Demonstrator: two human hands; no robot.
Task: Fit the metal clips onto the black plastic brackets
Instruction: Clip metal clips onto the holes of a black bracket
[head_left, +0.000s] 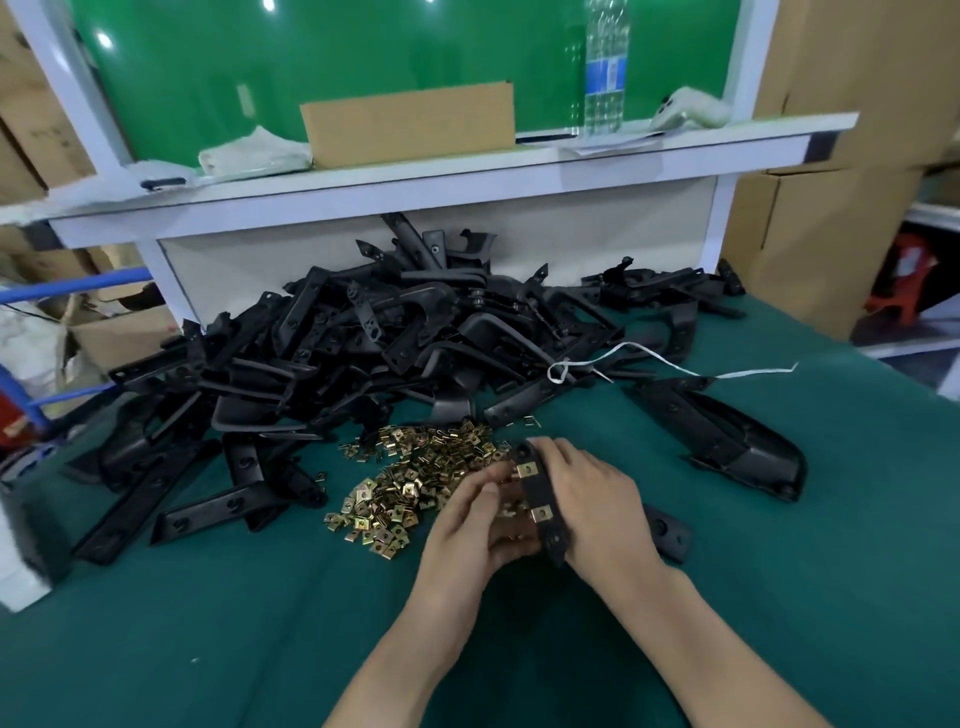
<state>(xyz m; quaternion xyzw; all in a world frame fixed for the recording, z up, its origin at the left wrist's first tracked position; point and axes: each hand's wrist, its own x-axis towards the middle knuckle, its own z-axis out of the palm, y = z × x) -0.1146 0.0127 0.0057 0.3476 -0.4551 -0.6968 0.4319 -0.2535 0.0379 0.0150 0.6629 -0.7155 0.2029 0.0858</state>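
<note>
Grips one black bracket (540, 491) in the right hand (589, 501), fingers curled round it, low over the green worktop (779, 597). Shows two metal clips (525, 470) fitted on its edge. Curls left hand (467, 525) fingers alongside; cannot tell whether holding anything. Beyond: loose clips (415, 478) and bracket pile (389, 332), both uncountable.

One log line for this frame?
right hand: grips bracket | fitted clips: two visible | left hand: curled beside bracket, hold unclear
</note>
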